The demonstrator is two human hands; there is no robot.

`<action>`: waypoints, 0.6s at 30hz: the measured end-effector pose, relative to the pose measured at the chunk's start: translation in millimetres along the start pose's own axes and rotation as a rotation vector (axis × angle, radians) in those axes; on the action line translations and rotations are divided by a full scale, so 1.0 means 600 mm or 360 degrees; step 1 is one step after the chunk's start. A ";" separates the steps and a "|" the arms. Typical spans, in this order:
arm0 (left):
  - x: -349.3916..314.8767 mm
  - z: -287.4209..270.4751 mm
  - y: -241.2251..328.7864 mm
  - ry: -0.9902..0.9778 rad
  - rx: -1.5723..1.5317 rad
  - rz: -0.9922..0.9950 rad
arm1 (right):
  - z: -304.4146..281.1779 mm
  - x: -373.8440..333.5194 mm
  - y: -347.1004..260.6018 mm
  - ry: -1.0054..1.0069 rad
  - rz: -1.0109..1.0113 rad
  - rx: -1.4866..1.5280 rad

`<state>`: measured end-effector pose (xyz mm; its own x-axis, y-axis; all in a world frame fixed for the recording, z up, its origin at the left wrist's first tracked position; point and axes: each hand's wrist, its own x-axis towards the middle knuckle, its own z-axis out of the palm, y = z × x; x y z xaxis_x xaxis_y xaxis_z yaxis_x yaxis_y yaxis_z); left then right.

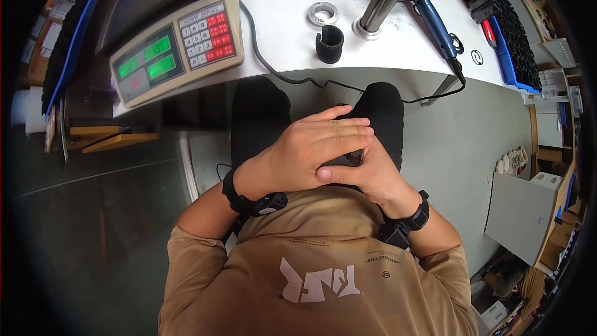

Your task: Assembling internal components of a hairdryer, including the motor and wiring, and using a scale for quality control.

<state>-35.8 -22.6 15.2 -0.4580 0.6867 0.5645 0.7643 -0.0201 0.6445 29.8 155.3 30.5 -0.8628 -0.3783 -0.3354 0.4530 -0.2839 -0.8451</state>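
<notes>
My left hand (317, 149) lies flat across my right hand (373, 168) above my lap, its fingers stretched out and close together. The right thumb extends leftward below the left palm, while the other right fingers are mostly hidden. In the gap between the hands shows something dark and partly glossy (351, 158); I cannot make out whether either hand holds it. Beyond my knees, on the white table (280, 50), stand a black split sleeve (329, 45), a silver metal ring (324, 14) and an upright steel cylinder on a round base (379, 9).
A scale (180, 43) with a lit green display overhangs the table's left front edge. A blue hair dryer (432, 22) lies at the right, its cord hanging past the edge. Blue trays (511, 74) of black parts flank the table. Cardboard boxes and shelves (528, 211) stand farther right.
</notes>
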 end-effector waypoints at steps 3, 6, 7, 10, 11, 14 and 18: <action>0.001 0.003 0.000 0.0013 0.0062 0.0025 | 0.004 -0.002 -0.004 0.0021 -0.0062 0.0035; 0.004 0.001 0.005 -0.0004 0.0059 0.0037 | 0.005 -0.002 -0.001 0.0038 -0.0145 0.0019; 0.005 0.001 0.004 -0.0005 0.0059 0.0037 | 0.005 -0.002 0.000 0.0045 -0.0195 -0.0014; 0.006 0.002 0.002 0.0036 0.0041 0.0044 | 0.004 0.000 -0.001 0.0053 -0.0227 -0.0074; 0.006 0.001 0.003 0.0034 0.0041 0.0043 | 0.003 0.001 -0.003 0.0053 -0.0208 -0.0103; 0.006 -0.002 0.006 0.0037 0.0100 0.0039 | 0.002 0.000 -0.004 0.0042 -0.0165 -0.0108; 0.003 0.001 0.007 0.0037 0.0079 0.0009 | 0.003 -0.002 -0.003 0.0016 -0.0130 -0.0026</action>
<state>-32.8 -21.0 18.5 -0.4637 0.6695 0.5803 0.7882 0.0124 0.6154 30.4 154.6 33.2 -0.8990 -0.3456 -0.2691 0.3773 -0.2991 -0.8765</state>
